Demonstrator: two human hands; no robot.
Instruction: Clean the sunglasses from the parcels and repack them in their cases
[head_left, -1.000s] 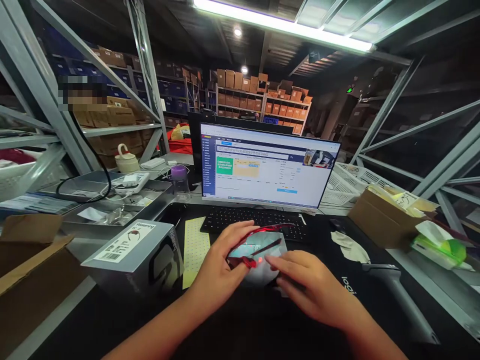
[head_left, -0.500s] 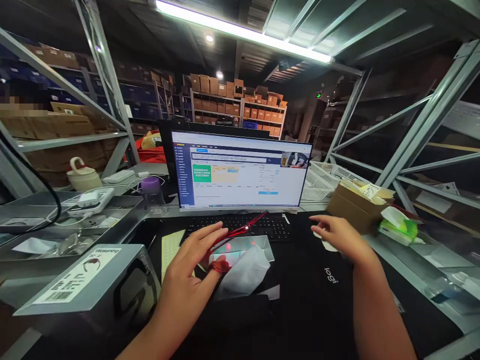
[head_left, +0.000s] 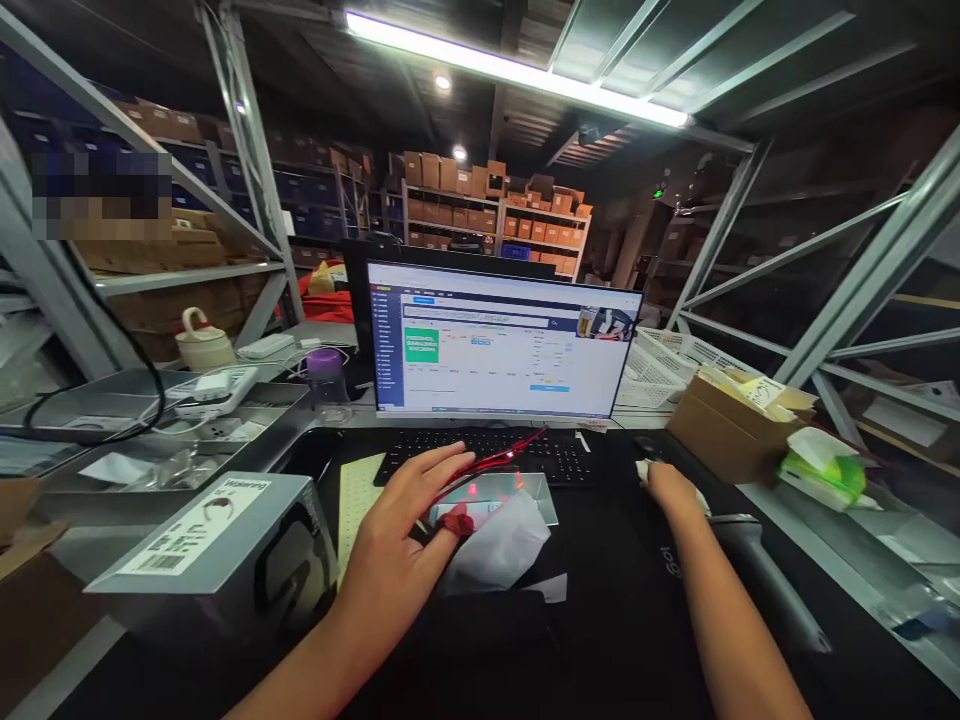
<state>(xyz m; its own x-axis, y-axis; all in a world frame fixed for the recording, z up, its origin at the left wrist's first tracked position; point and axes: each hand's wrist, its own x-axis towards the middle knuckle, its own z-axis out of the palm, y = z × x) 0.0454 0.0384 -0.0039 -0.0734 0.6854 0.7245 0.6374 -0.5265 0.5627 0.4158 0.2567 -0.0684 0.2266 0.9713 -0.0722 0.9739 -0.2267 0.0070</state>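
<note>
My left hand (head_left: 405, 530) rests on a pair of red-framed glasses (head_left: 480, 478), its fingers curled over the frame near the lens; the glasses lie on a flat silver tray (head_left: 541, 495) with a white pouch (head_left: 501, 545) beside them. My right hand (head_left: 673, 490) lies further right on the black desk mat (head_left: 630, 610), fingers curled over a crumpled white cloth (head_left: 645, 470) next to a dark mouse. A black keyboard (head_left: 495, 452) and a lit monitor (head_left: 501, 342) stand just behind both hands.
A grey product box (head_left: 217, 545) sits at the left front, with a yellow label sheet (head_left: 356, 495) beside it. A grey handheld scanner (head_left: 765, 575) lies right of my right arm. A cardboard box (head_left: 731, 420), white baskets (head_left: 667, 365) and metal trays (head_left: 172, 430) flank the desk.
My right hand left the glasses and pouch, swung right, and settled on the white cloth by the mouse. The left hand stayed on the glasses.
</note>
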